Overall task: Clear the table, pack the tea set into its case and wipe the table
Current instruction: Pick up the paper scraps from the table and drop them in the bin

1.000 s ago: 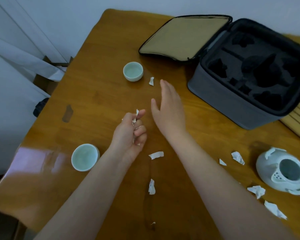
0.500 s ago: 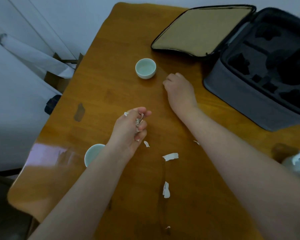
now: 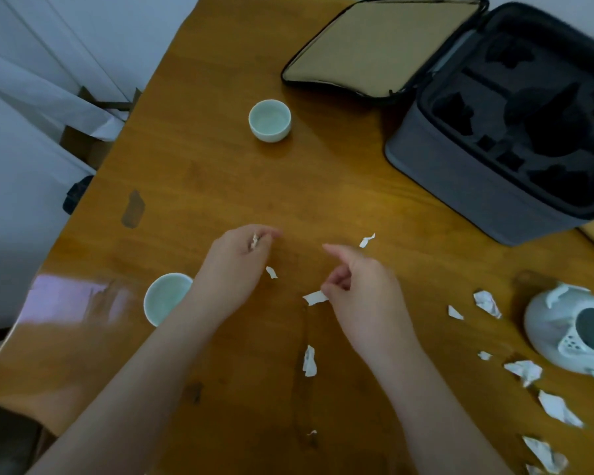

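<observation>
Head view showed the paper scrap (image 3: 315, 297) lying flat on the desk (image 3: 220, 186) near its middle, its long axis running roughly left to right, with its right end under the thumb tip of the right grip (image 3: 364, 296). That grip was curled, thumb and a bent finger pinching the scrap's end while the forefinger pointed away up the desk; whether the scrap had left the wood could not be told. It lay to the left of the right grip, between the two hands, and the right was plainly the nearer. The left grip (image 3: 234, 269) was pressed together on a small wad of scraps (image 3: 254, 241), so it looked the likely place for this one to go. A tiny scrap (image 3: 271, 272) lay just beside the left grip, another (image 3: 367, 240) beyond the right, and a longer one (image 3: 309, 361) nearer the person. More scraps were scattered to the right, around the white teapot (image 3: 570, 323). One pale cup (image 3: 270, 120) stood further up the desk, a second (image 3: 165, 298) partly behind the left wrist. The grey case (image 3: 477, 186) stood open at the far right, its foam slots unfilled. Beyond the glossy wooden desk were pale walls.
</observation>
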`<state>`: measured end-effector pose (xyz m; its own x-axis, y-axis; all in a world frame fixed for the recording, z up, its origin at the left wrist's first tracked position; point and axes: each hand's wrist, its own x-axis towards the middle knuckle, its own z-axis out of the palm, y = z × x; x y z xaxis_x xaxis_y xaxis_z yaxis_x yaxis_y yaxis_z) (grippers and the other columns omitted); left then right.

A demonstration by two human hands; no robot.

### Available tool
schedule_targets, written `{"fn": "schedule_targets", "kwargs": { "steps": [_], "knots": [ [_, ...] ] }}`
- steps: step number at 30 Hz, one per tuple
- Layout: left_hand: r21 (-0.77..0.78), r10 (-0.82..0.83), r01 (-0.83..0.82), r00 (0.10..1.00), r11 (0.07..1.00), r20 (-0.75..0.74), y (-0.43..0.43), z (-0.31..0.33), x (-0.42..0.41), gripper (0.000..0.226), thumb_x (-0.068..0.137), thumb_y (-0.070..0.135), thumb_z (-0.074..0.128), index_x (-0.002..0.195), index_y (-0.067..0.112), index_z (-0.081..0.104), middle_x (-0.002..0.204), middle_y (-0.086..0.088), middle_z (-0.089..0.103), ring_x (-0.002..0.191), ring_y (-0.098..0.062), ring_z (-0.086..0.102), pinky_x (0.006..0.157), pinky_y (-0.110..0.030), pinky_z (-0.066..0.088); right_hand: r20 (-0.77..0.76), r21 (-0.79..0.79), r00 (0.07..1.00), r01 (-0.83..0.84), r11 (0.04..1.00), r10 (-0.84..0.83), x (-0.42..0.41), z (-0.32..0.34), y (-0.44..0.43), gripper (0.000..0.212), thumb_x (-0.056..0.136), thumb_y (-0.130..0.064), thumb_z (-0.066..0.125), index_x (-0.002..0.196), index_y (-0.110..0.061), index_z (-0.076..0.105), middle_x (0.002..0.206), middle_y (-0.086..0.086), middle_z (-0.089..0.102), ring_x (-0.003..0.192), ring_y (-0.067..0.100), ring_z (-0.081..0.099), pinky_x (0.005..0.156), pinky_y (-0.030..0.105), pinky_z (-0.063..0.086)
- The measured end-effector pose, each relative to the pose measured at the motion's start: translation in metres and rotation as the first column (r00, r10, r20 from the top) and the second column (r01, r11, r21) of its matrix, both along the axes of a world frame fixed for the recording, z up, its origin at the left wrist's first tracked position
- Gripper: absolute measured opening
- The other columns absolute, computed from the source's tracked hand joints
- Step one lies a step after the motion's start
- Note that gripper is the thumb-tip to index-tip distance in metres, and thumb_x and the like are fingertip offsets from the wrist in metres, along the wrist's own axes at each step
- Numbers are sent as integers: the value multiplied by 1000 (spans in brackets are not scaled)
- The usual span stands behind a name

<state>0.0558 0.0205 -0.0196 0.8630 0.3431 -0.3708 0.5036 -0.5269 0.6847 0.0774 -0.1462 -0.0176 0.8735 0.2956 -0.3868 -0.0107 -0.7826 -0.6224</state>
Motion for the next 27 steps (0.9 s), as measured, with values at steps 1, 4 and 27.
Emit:
{"fn": "schedule_targets", "kwargs": {
  "steps": [1, 4, 27],
  "knots": [
    [105, -59, 61, 998, 993, -30, 0, 1, -3, 26, 101, 27, 41, 117, 32, 61, 68, 14, 52, 55, -5, 47, 50, -23, 35, 13, -32, 1000, -27, 999, 27, -4, -1, -1, 55, 94, -12, 61, 141, -36, 46, 91, -15, 59, 81, 1, 56, 70, 14, 49],
    [304, -138, 174, 981, 937, -135, -3, 2, -12, 26, 100, 30, 44, 126, 29, 50, 73, 9, 52, 67, -13, 53, 58, -28, 38, 20, -80, 997, -68, 994, 70, -12, -10, -2, 48, 95, -12, 59, 137, -33, 52, 97, -11, 61, 86, 3, 55, 72, 15, 44],
    [359, -224, 247, 969, 900, -105, -17, -13, -30, 29, 100, 37, 44, 128, 35, 41, 63, 10, 48, 54, -7, 49, 46, -21, 32, 286, 254, 924, 183, 950, -255, -39, -44, -14, 8, 85, -8, 73, 88, -13, 78, 90, -7, 70, 79, 3, 62, 70, 11, 49]
  ]
}}
